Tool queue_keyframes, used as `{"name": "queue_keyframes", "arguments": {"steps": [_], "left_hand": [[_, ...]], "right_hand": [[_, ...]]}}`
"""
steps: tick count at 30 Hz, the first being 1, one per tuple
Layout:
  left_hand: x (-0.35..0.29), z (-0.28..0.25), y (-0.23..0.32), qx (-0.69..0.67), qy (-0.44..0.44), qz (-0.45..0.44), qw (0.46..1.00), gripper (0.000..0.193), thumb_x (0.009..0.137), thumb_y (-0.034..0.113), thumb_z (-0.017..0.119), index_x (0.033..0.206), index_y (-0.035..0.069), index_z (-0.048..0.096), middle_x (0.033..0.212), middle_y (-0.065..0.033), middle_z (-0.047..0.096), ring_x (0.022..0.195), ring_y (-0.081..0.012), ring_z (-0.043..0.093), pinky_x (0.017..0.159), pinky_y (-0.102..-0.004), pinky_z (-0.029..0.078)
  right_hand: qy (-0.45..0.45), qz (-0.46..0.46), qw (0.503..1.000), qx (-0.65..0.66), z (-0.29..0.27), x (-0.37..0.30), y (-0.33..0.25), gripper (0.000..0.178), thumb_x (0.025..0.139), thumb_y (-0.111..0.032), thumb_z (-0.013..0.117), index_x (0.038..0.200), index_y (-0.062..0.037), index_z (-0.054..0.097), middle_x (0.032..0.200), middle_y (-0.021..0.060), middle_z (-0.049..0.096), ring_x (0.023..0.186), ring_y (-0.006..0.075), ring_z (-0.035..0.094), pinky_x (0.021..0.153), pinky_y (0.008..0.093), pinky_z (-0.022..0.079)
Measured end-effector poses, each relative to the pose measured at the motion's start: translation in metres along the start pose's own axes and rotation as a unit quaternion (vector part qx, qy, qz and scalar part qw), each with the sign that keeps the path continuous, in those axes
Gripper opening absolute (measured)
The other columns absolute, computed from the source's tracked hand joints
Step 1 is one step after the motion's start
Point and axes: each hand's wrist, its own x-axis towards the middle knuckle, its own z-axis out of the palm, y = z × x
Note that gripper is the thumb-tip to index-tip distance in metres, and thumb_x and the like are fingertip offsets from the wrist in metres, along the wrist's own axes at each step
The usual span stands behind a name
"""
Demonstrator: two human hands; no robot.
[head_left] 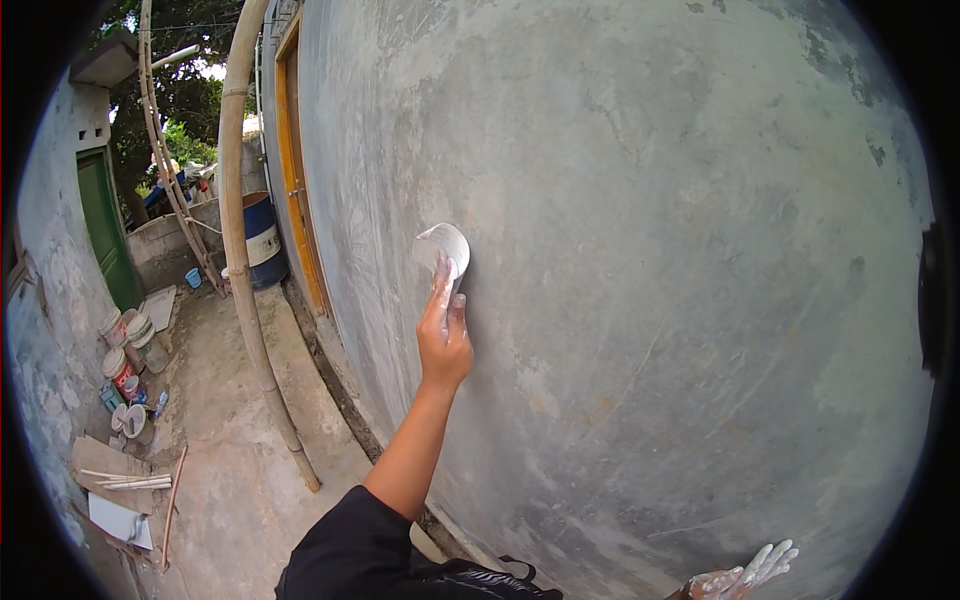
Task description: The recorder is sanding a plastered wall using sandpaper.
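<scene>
Near the middle, a bit toward eleven o'clock, a curled white sheet [454, 245] is pinched by the left hand [444, 340], its fingers bent just a little. The sheet is held up by the grey wall [650, 250]; whether they touch cannot be told. Toward half past four, the right hand [742, 575] is smeared with white, its fingers stretched out straight, with nothing held. Toward half past nine, a blue and white barrel [263, 245] is seen.

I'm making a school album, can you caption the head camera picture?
Left hand holding a curled white sheet by a grey wall, white-smeared right hand open.
</scene>
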Motion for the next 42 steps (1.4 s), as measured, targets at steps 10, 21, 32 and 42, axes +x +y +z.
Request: {"name": "queue_keyframes", "arguments": {"steps": [10,21,32,42], "left_hand": [[-0.034,0.005,-0.019,0.035,-0.003,0.042,0.999,0.043,0.101,0.003,0.042,0.142,-0.006,0.043,0.151,-0.0226,0.041,0.141,-0.0366,0.037,0.115,-0.0432,0.03],[-0.038,0.004,-0.018,0.052,0.005,0.051,0.997,0.045,0.098,0.001,0.044,0.143,-0.005,0.042,0.148,-0.0239,0.043,0.141,-0.0341,0.038,0.116,-0.0425,0.029],[-0.055,-0.014,-0.031,0.026,-0.011,-0.039,0.999,0.041,0.103,0.012,0.044,0.138,-0.007,0.048,0.147,-0.0218,0.046,0.14,-0.0345,0.04,0.117,-0.043,0.026],[-0.018,-0.008,-0.031,0.021,0.017,-0.011,1.0,0.042,0.102,0.011,0.046,0.14,-0.005,0.046,0.15,-0.0199,0.042,0.142,-0.0342,0.036,0.117,-0.0453,0.026]], "right_hand": [[-0.011,0.006,1.0,-0.025,0.004,-0.02,0.015,0.058,0.099,-0.03,0.027,0.137,0.0053,0.051,0.141,0.0309,0.049,0.137,0.0486,0.038,0.116,0.0589,0.016],[0.067,0.09,0.992,0.057,-0.007,0.062,-0.063,0.053,0.103,-0.033,0.035,0.125,0.0066,0.061,0.134,0.0275,0.056,0.135,0.045,0.043,0.118,0.0542,0.02],[0.096,0.068,0.99,0.075,-0.005,0.07,-0.067,0.05,0.103,-0.029,0.036,0.123,0.0082,0.062,0.13,0.0295,0.058,0.133,0.0445,0.045,0.118,0.053,0.021],[0.096,0.059,0.991,0.068,-0.003,0.071,-0.069,0.048,0.103,-0.028,0.035,0.124,0.0047,0.063,0.132,0.028,0.057,0.133,0.044,0.046,0.118,0.0536,0.021]]}}
